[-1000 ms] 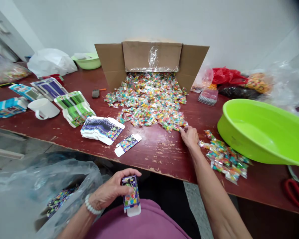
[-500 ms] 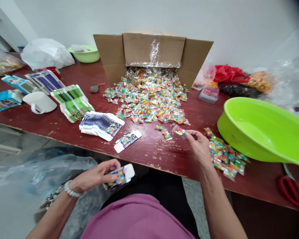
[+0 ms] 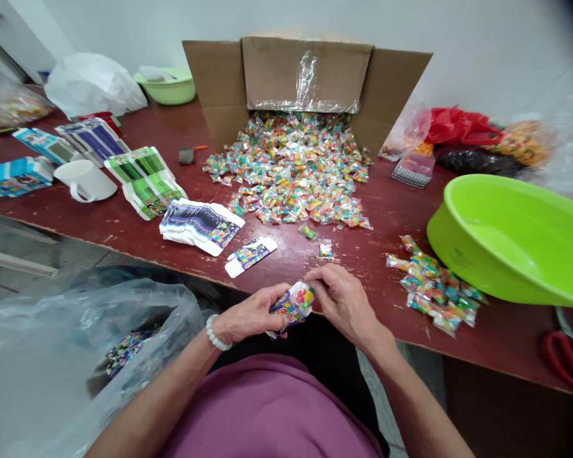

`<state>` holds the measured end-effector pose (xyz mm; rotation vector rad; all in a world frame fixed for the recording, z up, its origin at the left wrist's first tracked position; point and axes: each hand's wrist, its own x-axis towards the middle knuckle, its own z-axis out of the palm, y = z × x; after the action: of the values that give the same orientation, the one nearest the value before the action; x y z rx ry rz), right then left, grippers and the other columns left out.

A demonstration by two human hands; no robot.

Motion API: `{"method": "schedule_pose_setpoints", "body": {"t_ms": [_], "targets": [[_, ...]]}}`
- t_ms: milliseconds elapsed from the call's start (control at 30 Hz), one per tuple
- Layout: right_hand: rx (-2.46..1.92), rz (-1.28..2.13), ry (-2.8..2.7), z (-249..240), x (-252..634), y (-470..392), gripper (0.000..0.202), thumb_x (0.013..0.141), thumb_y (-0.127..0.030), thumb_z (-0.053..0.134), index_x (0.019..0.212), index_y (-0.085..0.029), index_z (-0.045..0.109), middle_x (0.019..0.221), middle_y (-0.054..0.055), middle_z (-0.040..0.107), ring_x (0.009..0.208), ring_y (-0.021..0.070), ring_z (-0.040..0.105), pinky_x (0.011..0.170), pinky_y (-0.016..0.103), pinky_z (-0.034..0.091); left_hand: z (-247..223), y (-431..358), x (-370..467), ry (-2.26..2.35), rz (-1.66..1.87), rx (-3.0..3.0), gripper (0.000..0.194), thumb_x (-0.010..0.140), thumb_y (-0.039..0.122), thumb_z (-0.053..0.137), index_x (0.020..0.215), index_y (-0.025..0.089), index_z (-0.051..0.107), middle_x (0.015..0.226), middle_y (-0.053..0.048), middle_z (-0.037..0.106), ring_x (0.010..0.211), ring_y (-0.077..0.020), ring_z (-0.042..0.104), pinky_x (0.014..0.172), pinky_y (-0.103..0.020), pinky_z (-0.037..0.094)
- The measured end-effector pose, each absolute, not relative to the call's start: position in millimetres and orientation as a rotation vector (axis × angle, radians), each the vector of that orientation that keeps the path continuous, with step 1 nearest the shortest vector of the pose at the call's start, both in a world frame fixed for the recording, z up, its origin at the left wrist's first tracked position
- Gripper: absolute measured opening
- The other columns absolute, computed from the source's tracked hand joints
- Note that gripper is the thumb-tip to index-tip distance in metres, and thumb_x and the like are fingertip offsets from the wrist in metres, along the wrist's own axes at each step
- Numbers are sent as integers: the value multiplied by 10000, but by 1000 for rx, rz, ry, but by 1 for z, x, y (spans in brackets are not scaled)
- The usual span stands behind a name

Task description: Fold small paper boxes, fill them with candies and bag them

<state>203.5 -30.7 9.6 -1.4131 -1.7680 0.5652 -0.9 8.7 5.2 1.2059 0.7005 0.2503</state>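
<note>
My left hand [image 3: 255,313] is closed around a small printed carton [image 3: 290,308], its end turned toward my right hand [image 3: 339,296]. The fingers of my right hand pinch a clear candy packet [image 3: 306,295] with red, yellow and green pieces at the carton's open end. How far the packet sits inside I cannot tell. Two loose packets lie on the table just beyond, one of them a green packet [image 3: 308,232]. Nearby is a flattened carton [image 3: 251,256], beside a fanned stack of purple cartons [image 3: 201,224]. A heap of candy packets [image 3: 296,172] spills from a cardboard box [image 3: 308,73].
On the right stand a green basin [image 3: 501,254], a smaller pile of packets [image 3: 437,286] and red-handled scissors [image 3: 566,359]. A white mug [image 3: 84,181] and green cartons [image 3: 146,181] are at the left. A clear plastic bag [image 3: 138,318] holding cartons hangs below the table edge.
My right hand has brought a candy packet from the table to the carton. My left hand has moved right and up with the carton, so the hands now meet.
</note>
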Motion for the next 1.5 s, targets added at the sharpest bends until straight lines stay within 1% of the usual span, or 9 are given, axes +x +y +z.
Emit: {"method": "schedule_pose_setpoints", "body": {"t_ms": [267,467,600,733,1033,1200,1267,1367,1500], "targets": [[-1433,346,-1754,3,186,-34,135,915,-183,545,857,-224,660,810,51,690,769,208,639,743,321,474,8,-6,1,687,371,1046,409,747,182,648,1149,189,574,909,-45,650,737,-127,568,641,-221,479],[-1467,506,-1554,3,189,-29,75,895,-220,587,904,-207,660,830,44,700,739,183,648,714,303,495,8,-7,2,795,400,1012,415,830,440,669,1142,184,572,895,-53,620,734,-137,573,573,-214,494],[-1389,909,-1343,2,188,-30,178,871,-328,636,987,-194,647,850,43,706,708,171,648,668,296,522,5,-5,10,871,434,970,429,847,534,620,1085,178,586,788,-30,607,608,-115,547,498,-206,472],[-1270,1222,-1074,-3,189,-30,306,771,-405,746,954,-182,642,842,36,704,673,157,639,591,260,534,6,-4,11,888,459,974,437,837,520,643,1099,176,585,803,-29,618,594,-104,551,515,-207,479],[-1321,961,-1448,4,195,-33,122,862,-294,663,890,-202,738,818,39,678,746,171,621,698,287,498,7,-3,3,773,417,1053,371,722,169,683,1062,187,534,895,-20,621,652,-106,575,551,-200,481],[-1224,964,-1416,11,194,-34,183,904,-313,610,999,-241,750,1011,53,639,949,187,606,822,302,490,5,-4,9,779,532,827,371,868,435,564,1157,202,545,945,-63,632,762,-191,627,558,-265,525],[-1274,1064,-1157,7,193,-34,228,892,-365,631,1066,-245,716,1011,38,649,879,165,609,758,278,499,6,-4,10,785,581,763,466,922,531,443,1242,201,519,885,-71,639,708,-203,631,534,-287,524],[-1267,1368,-866,-1,189,-35,349,839,-424,696,1129,-232,666,900,14,665,654,112,576,598,229,482,8,-4,12,775,655,736,484,921,493,469,1310,205,488,856,-62,635,695,-210,634,517,-289,526],[-1118,1511,-909,-4,175,-38,348,807,-397,740,1088,-201,680,927,25,678,664,101,580,593,209,496,4,-6,14,768,715,742,450,872,368,556,1295,223,503,954,-55,622,736,-206,632,495,-277,535]]}}
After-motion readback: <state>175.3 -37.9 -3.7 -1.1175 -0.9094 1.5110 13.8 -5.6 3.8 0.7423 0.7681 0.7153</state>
